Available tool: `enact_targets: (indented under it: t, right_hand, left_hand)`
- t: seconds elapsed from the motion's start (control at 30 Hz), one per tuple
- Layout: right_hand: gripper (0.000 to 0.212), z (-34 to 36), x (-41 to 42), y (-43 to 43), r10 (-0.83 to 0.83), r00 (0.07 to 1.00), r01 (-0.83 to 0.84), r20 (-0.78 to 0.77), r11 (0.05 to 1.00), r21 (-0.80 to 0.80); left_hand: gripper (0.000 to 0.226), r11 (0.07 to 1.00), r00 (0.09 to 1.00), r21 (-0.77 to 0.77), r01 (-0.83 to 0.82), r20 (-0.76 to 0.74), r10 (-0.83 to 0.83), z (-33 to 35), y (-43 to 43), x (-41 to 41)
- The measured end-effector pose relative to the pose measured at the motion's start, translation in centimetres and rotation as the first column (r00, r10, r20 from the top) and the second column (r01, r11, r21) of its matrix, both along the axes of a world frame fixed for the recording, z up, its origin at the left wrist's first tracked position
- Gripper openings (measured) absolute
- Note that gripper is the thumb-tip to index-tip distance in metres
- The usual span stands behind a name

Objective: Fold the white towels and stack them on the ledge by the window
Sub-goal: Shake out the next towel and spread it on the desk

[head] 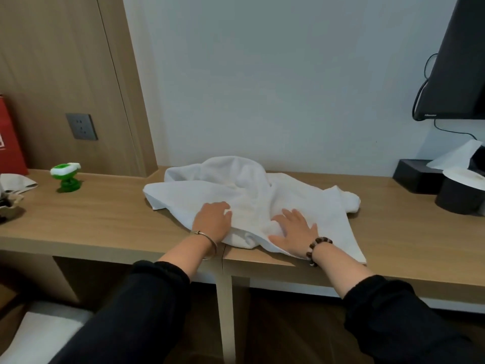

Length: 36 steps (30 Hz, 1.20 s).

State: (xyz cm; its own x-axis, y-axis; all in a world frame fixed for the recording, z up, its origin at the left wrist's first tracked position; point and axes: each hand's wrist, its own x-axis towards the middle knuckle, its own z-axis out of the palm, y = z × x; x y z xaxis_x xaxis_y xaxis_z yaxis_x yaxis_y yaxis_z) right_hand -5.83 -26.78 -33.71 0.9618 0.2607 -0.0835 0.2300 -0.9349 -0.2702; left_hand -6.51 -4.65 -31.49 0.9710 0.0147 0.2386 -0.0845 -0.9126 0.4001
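A white towel (252, 195) lies crumpled and spread across the wooden desk (105, 219), bunched up against the wall at the back. My left hand (212, 222) rests on its near left part with the fingers curled into the cloth. My right hand (294, 231) lies flat on the near edge of the towel, fingers spread. Both arms wear black sleeves, with a bracelet on each wrist. No window ledge is in view.
A green and white toy (67, 177) stands at the left of the desk, beside a red bag (10, 137) and some clutter (13, 187). At the right are a black tissue box (420, 174), a black round container (459, 193) and a wall-mounted TV (456, 69).
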Motion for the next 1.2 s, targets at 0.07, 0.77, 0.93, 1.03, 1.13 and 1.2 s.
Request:
enact_targets:
  t: [0.07,0.77,0.93,1.03,1.13,1.2]
  right_hand:
    - [0.057,0.1,0.2,-0.3,-0.006,0.999,0.005,0.033,1.000,0.014]
    - [0.049,0.1,0.5,5.6,-0.049,0.989,0.080,0.141,0.971,-0.225]
    - [0.040,0.3,0.2,4.9,-0.012,0.984,0.038,0.175,0.988,-0.149]
    - [0.047,0.5,-0.2,4.3,0.049,0.993,-0.030,0.103,0.982,-0.184]
    - [0.051,0.4,-0.7,3.9,0.097,0.993,-0.084,0.067,0.980,-0.180]
    - [0.052,0.3,-0.9,3.6,0.122,0.991,-0.111,0.056,0.980,-0.166]
  left_hand:
    - [0.036,0.940,0.987,0.335,-0.064,-0.120,0.110,-0.3,1.6,0.2]
    - [0.031,0.924,1.000,0.381,0.011,0.012,-0.018,-1.1,4.8,-2.2]
    - [0.027,0.974,0.968,0.057,-0.221,0.130,0.213,1.1,9.6,-2.4]
    - [0.027,0.900,0.916,-0.177,-0.398,-0.014,0.402,1.1,12.6,-1.9]
    - [0.028,0.817,0.875,-0.315,-0.483,-0.209,0.436,1.1,13.5,-1.0]
    - [0.024,0.727,0.852,-0.447,-0.521,-0.319,0.415,1.3,13.4,-0.5]
